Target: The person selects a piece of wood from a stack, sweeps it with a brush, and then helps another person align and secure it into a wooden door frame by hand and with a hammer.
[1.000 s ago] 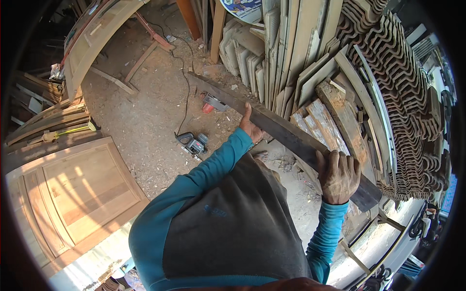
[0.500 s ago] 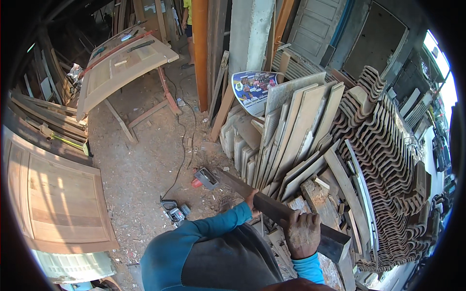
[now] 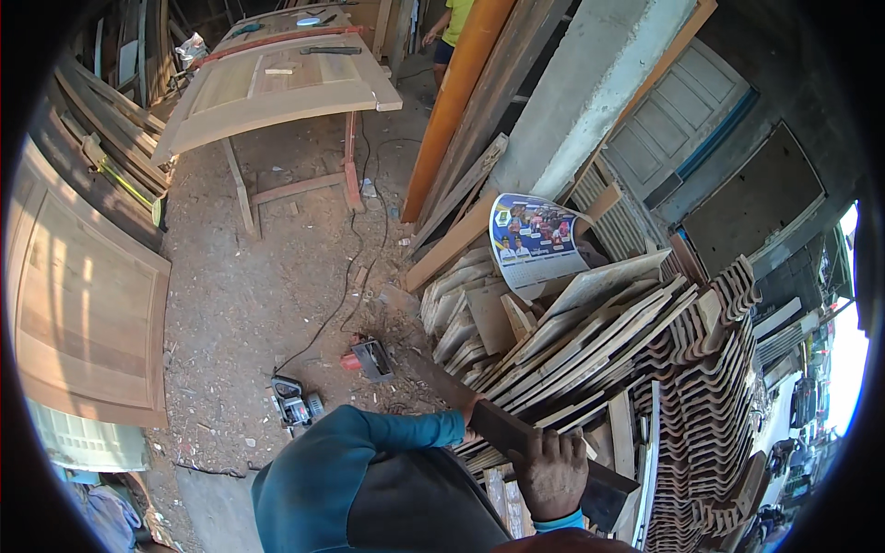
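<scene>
Dark plank (image 3: 516,433) is gripped by both hands: right hand (image 3: 553,475) closed over its near end, left hand (image 3: 470,415) further along; long axis runs up-left to down-right.

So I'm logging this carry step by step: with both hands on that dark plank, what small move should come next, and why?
Probably swing the dark plank slowly clear of the leaning boards before stepping on. The right hand grips it from above and the left hand holds it further along, so it is under control, but its far end reaches toward the power tools and cable on the floor.
</scene>
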{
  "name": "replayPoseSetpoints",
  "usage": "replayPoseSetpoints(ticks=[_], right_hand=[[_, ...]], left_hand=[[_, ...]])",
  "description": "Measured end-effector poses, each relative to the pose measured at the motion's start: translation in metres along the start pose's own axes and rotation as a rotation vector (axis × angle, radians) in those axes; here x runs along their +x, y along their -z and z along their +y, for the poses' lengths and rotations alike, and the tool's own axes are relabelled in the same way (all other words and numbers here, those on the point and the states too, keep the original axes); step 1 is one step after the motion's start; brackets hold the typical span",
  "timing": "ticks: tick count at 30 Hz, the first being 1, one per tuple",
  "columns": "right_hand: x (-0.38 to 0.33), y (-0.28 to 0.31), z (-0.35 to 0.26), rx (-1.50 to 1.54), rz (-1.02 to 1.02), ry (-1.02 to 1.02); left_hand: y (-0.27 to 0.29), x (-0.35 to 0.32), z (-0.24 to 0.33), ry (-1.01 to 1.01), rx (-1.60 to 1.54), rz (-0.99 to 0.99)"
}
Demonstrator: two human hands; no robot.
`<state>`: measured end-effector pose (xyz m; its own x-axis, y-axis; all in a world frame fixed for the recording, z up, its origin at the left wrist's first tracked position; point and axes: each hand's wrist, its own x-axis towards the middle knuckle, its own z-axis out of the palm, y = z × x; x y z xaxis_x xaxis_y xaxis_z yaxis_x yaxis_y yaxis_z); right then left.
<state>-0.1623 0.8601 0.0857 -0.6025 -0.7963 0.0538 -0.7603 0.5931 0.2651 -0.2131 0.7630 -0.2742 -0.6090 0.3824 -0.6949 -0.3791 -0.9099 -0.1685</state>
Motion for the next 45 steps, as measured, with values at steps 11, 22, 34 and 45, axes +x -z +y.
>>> replayPoseSetpoints(ticks=[11, 22, 34, 45], right_hand=[[-0.076, 0.030, -0.011, 0.682, -0.160, 0.100], [-0.179, 0.005, -0.056, 0.714, -0.101, 0.347], [-0.144, 0.088, -0.216, 0.946, 0.163, 0.645], [-0.182, 0.136, -0.450, 1.607, -0.150, 0.780]], left_hand=[[-0.035, -0.086, 0.023, -0.317, -0.419, -0.306], [0.056, -0.301, 0.003, -0.488, -1.051, -0.526], [0.283, -0.407, -0.098, -0.963, -0.880, -0.482], [0.416, -0.550, -0.190, -1.711, 0.680, 0.322]])
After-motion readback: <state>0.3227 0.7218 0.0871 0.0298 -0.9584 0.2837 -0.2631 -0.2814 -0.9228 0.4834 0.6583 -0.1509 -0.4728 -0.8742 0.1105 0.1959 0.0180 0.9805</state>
